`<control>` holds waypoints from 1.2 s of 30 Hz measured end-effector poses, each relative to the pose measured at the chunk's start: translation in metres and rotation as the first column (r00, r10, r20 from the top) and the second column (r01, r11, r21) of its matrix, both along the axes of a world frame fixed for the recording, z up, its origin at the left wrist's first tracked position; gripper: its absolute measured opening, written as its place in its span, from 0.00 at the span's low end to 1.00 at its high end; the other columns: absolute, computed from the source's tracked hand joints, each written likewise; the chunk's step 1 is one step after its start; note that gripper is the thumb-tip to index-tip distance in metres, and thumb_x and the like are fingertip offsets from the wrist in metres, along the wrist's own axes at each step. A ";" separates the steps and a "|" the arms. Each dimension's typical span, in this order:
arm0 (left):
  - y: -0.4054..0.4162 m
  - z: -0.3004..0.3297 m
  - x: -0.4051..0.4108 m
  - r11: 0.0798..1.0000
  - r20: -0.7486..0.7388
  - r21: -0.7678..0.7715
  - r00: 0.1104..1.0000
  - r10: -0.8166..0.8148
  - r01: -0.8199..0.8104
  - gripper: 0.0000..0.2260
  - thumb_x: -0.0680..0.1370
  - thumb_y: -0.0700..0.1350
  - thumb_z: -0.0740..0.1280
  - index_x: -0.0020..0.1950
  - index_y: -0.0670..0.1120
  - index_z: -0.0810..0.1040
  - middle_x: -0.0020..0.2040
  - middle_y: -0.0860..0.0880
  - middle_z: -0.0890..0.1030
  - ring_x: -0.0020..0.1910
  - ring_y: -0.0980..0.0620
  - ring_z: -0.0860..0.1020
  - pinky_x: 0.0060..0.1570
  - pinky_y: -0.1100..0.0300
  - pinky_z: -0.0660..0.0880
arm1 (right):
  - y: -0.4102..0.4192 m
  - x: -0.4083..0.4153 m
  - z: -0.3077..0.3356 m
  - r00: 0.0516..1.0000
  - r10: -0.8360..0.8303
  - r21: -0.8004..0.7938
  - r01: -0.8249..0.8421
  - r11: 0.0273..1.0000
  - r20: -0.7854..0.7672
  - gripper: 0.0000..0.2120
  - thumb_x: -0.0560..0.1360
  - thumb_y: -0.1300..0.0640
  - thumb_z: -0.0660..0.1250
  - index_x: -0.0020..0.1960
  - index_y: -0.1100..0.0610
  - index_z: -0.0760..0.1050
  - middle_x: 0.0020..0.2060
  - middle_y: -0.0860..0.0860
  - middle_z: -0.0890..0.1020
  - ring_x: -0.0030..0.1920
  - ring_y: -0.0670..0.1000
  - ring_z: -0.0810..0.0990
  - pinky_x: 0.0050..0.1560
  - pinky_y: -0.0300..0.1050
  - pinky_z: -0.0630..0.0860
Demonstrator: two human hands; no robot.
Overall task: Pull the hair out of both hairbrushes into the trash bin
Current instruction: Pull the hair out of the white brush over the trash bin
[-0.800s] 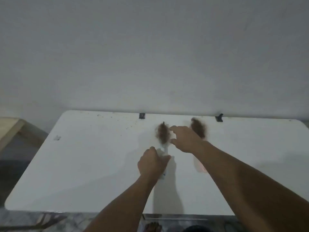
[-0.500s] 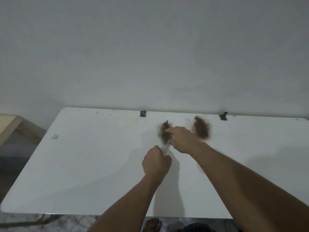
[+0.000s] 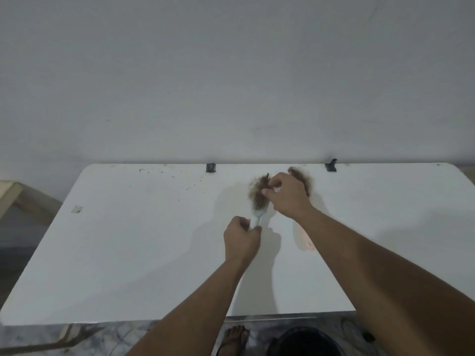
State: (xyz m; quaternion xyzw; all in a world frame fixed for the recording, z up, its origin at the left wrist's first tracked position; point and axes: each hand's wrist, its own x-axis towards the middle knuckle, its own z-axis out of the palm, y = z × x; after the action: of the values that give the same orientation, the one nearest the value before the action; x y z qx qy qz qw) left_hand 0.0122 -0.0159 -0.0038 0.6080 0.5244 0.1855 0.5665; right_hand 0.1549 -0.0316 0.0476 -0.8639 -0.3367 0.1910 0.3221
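A pale blue hairbrush (image 3: 257, 218) lies on the white table (image 3: 128, 253), its head matted with brown hair (image 3: 258, 194). My left hand (image 3: 241, 237) grips its handle. My right hand (image 3: 288, 196) is over the brush head, thumb and fingers pinching the hair clump at its right side. A second, pink hairbrush (image 3: 304, 240) lies to the right, mostly hidden under my right forearm, with its own brown hair (image 3: 302, 177) showing behind my right hand. A dark round trash bin (image 3: 305, 341) sits on the floor below the table's front edge.
Two black clips (image 3: 210, 167) (image 3: 330, 165) sit at the table's far edge against the wall. Small dark specks lie at the back left. A bare foot (image 3: 235, 337) stands on the floor beside the bin. A wooden piece (image 3: 10, 194) is at the far left.
My right hand has closed its thumb and fingers onto the hair of the blue brush. My left hand keeps its grip on the handle. The view has tilted down a little.
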 end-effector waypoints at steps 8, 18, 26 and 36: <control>-0.030 0.025 0.007 0.984 0.041 0.071 0.985 -0.168 0.165 0.11 0.71 0.46 0.72 0.39 0.42 0.73 0.34 0.46 0.76 0.28 0.46 0.74 0.22 0.59 0.71 | -0.052 0.021 0.016 0.859 -0.294 0.122 0.374 0.919 -0.420 0.22 0.71 0.57 0.74 0.57 0.56 0.65 0.55 0.56 0.74 0.48 0.58 0.81 0.43 0.57 0.84; -0.080 0.033 0.033 0.899 0.023 0.132 0.906 -0.423 0.416 0.12 0.73 0.46 0.73 0.43 0.38 0.76 0.38 0.37 0.82 0.24 0.45 0.76 0.19 0.61 0.70 | -0.156 0.040 0.012 0.757 -0.385 0.207 0.554 0.806 -0.528 0.18 0.70 0.63 0.75 0.58 0.60 0.75 0.58 0.64 0.77 0.48 0.63 0.83 0.37 0.52 0.83; -0.148 0.035 0.069 0.721 -0.037 0.093 0.726 -0.687 0.687 0.10 0.75 0.44 0.72 0.46 0.39 0.75 0.38 0.43 0.78 0.26 0.43 0.79 0.27 0.56 0.76 | -0.260 0.047 0.008 0.646 -0.560 0.203 0.730 0.653 -0.519 0.16 0.70 0.62 0.75 0.56 0.59 0.76 0.58 0.64 0.77 0.50 0.63 0.83 0.35 0.50 0.83; -0.241 0.016 0.095 0.519 -0.022 0.040 0.521 -0.854 0.854 0.07 0.75 0.46 0.71 0.46 0.43 0.79 0.39 0.41 0.85 0.25 0.50 0.75 0.26 0.61 0.72 | -0.374 0.029 -0.019 0.406 -0.736 0.197 0.912 0.359 -0.542 0.13 0.72 0.61 0.74 0.53 0.57 0.75 0.55 0.58 0.78 0.51 0.56 0.81 0.33 0.45 0.82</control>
State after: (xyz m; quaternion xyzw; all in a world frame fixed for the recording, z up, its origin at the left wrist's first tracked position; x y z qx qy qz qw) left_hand 0.1076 -0.2565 0.0126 0.7998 0.1550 -0.1035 0.5706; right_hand 0.1843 -0.4057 0.0291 -0.7544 0.1860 0.0662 0.6261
